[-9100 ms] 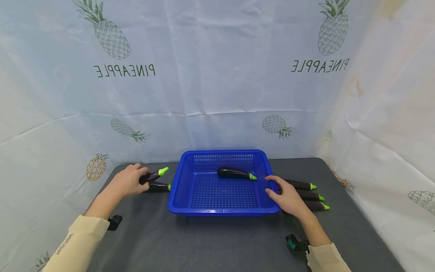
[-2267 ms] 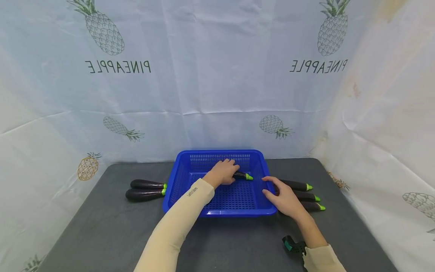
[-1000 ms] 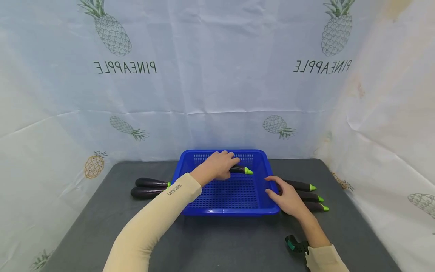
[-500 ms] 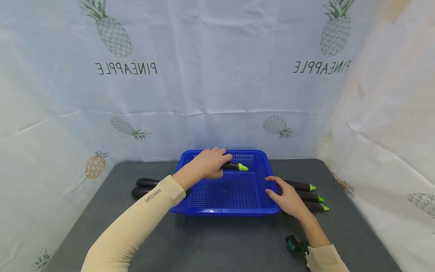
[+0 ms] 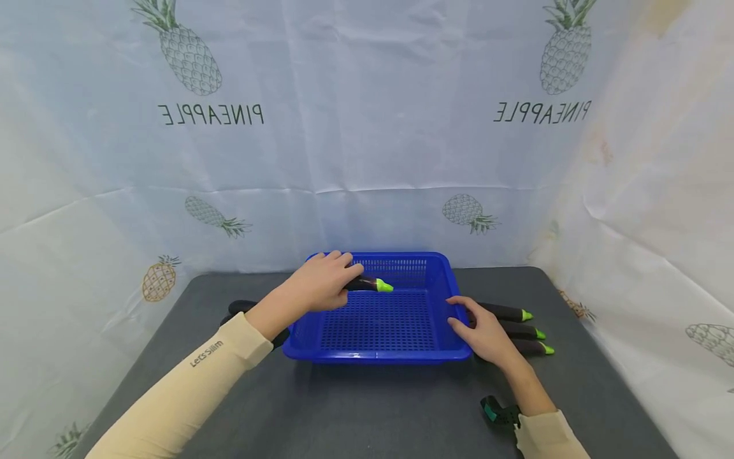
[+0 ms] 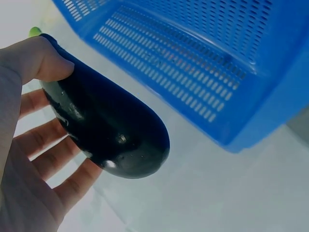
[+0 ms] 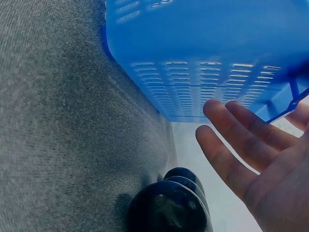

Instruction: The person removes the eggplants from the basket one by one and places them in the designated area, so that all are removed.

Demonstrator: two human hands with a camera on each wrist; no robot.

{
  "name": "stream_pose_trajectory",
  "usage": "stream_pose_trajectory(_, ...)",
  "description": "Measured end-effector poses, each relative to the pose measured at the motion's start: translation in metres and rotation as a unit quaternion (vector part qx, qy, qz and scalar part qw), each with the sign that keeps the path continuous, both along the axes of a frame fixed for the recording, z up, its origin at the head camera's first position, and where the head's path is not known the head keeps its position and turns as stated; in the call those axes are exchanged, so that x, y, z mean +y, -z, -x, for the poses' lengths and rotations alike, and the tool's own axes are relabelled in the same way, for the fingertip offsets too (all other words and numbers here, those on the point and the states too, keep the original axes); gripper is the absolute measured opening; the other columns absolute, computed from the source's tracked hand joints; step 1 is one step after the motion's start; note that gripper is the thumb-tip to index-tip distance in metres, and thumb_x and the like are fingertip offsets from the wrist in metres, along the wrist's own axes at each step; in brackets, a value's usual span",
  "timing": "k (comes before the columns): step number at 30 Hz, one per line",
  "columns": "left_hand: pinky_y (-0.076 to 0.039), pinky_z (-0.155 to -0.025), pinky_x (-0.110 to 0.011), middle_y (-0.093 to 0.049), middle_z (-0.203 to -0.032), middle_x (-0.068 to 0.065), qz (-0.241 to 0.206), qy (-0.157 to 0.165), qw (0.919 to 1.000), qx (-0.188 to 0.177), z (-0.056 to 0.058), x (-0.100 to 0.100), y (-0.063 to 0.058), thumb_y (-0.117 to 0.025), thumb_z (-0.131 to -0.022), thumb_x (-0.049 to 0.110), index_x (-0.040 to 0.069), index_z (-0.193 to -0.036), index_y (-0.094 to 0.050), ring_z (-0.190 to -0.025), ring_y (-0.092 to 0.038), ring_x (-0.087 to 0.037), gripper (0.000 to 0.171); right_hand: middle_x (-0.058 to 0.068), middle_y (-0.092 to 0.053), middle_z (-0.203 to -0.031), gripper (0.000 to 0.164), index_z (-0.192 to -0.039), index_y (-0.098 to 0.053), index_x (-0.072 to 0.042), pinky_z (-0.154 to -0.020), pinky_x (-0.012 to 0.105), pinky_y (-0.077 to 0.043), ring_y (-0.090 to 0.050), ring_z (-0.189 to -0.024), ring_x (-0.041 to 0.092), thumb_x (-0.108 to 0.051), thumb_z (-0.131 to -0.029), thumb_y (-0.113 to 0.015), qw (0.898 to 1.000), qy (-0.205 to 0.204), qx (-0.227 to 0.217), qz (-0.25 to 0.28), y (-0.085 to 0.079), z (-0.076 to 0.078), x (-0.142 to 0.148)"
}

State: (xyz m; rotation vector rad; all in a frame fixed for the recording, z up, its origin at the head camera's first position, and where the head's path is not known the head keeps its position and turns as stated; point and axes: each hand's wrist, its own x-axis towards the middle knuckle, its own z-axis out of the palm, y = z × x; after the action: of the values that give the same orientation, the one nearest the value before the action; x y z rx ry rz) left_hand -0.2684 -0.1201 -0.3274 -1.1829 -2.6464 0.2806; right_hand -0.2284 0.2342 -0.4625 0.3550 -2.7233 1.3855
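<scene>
In the head view my left hand (image 5: pixel 321 280) grips a dark purple eggplant (image 5: pixel 362 284) by its body, its green stem end pointing right, above the left part of a blue perforated plastic basket (image 5: pixel 375 357). From the left wrist, the thumb lies over the eggplant (image 6: pixel 111 116) and the fingers spread beneath it, with the basket wall beyond. My right hand (image 5: pixel 487 331) rests at the basket's right rim, thumb and index tips over the edge. The right wrist view has its other fingers (image 7: pixel 236 164) nearly straight along the outer wall.
Three eggplants (image 5: pixel 518 331) lie side by side right of the basket, partly behind my right hand. Left of it, more eggplants (image 5: pixel 242 306) are mostly covered by my left forearm. A pineapple-print cloth (image 5: pixel 367 159) hangs behind the dark grey table (image 5: pixel 367 408).
Since 2.3 seconds ago, my left hand has lifted the eggplant from the basket's floor and carried it leftward. The basket and right hand have stayed in place.
</scene>
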Motion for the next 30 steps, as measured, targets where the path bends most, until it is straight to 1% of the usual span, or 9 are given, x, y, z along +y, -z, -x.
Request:
stream_pose_trajectory(2, -0.04, -0.061, -0.036, -0.056, -0.097, -0.005, -0.012, 0.002, 0.9999, 0.005, -0.004, -0.008, 0.0, -0.062, -0.088, 0.011, 0.013, -0.118, -0.06, -0.078, -0.047, -0.021, 0.03, 0.025, -0.057, -0.136, 0.044, -0.141, -0.053, -0.011, -0.076, 0.044, -0.06, -0.066, -0.097, 0.029, -0.022, -0.1, -0.065, 1.0, -0.001, -0.001, 0.001, 0.0, 0.0, 0.0)
stream_pose_trajectory(6, -0.04, -0.061, -0.034, -0.056, -0.094, -0.004, -0.04, 0.006, 0.999, 0.017, -0.013, -0.025, 0.003, -0.065, -0.087, 0.011, 0.013, -0.114, -0.061, -0.077, -0.048, -0.021, 0.028, 0.026, -0.057, -0.136, 0.044, -0.141, -0.053, -0.011, -0.077, 0.044, -0.06, -0.066, -0.098, 0.029, -0.022, -0.1, -0.065, 1.0, 0.0, -0.005, 0.002, 0.001, 0.0, -0.001)
stream_pose_trajectory(9, -0.041, -0.061, -0.035, -0.055, -0.093, -0.003, -0.055, 0.001, 0.9983, 0.022, -0.018, -0.038, 0.004, -0.068, -0.086, 0.012, 0.013, -0.112, -0.062, -0.078, -0.049, -0.021, 0.027, 0.026, -0.057, -0.136, 0.044, -0.141, -0.053, -0.011, -0.077, 0.044, -0.06, -0.066, -0.099, 0.029, -0.022, -0.1, -0.066, 1.0, 0.001, -0.004, 0.0, 0.0, 0.0, -0.001)
stream_pose_trajectory(15, -0.043, -0.064, -0.036, -0.054, -0.093, -0.003, -0.062, -0.026, 0.9974, 0.026, -0.028, -0.059, 0.003, -0.07, -0.085, 0.013, 0.013, -0.112, -0.062, -0.08, -0.05, -0.022, 0.028, 0.024, -0.058, -0.135, 0.044, -0.14, -0.054, -0.011, -0.076, 0.041, -0.058, -0.065, -0.096, 0.028, -0.023, -0.099, -0.066, 1.0, 0.006, 0.006, -0.009, 0.0, 0.001, 0.0)
stream_pose_trajectory(19, -0.045, -0.065, -0.037, -0.055, -0.096, -0.005, -0.073, -0.047, 0.9957, 0.03, -0.032, -0.074, 0.002, -0.07, -0.085, 0.012, 0.011, -0.115, -0.062, -0.081, -0.05, -0.023, 0.031, 0.025, -0.058, -0.135, 0.044, -0.14, -0.054, -0.011, -0.076, 0.042, -0.059, -0.066, -0.096, 0.028, -0.023, -0.1, -0.066, 1.0, 0.006, 0.008, -0.011, 0.0, 0.0, 0.0)
stream_pose_trajectory(23, -0.045, -0.063, -0.037, -0.055, -0.096, -0.007, -0.091, -0.068, 0.993, 0.034, -0.033, -0.093, 0.006, -0.07, -0.084, 0.01, 0.008, -0.119, -0.063, -0.078, -0.049, -0.022, 0.035, 0.025, -0.057, -0.136, 0.044, -0.14, -0.054, -0.011, -0.077, 0.043, -0.059, -0.066, -0.096, 0.028, -0.023, -0.1, -0.066, 1.0, 0.006, 0.009, -0.01, 0.001, 0.0, 0.0)
stream_pose_trajectory(25, -0.044, -0.062, -0.037, -0.054, -0.094, -0.007, -0.095, -0.079, 0.9917, 0.034, -0.034, -0.1, 0.008, -0.07, -0.084, 0.009, 0.008, -0.119, -0.063, -0.077, -0.047, -0.022, 0.035, 0.025, -0.057, -0.137, 0.044, -0.14, -0.054, -0.011, -0.077, 0.044, -0.059, -0.066, -0.097, 0.028, -0.022, -0.1, -0.066, 1.0, 0.006, 0.009, -0.01, 0.001, 0.0, 0.0)
stream_pose_trajectory(30, -0.043, -0.061, -0.038, -0.054, -0.093, -0.007, -0.094, -0.101, 0.9897, 0.036, -0.038, -0.117, 0.011, -0.073, -0.083, 0.009, 0.006, -0.118, -0.062, -0.077, -0.049, -0.023, 0.037, 0.025, -0.056, -0.138, 0.044, -0.141, -0.054, -0.011, -0.078, 0.045, -0.059, -0.066, -0.099, 0.029, -0.022, -0.1, -0.066, 1.0, 0.008, 0.008, -0.011, 0.0, 0.0, -0.001)
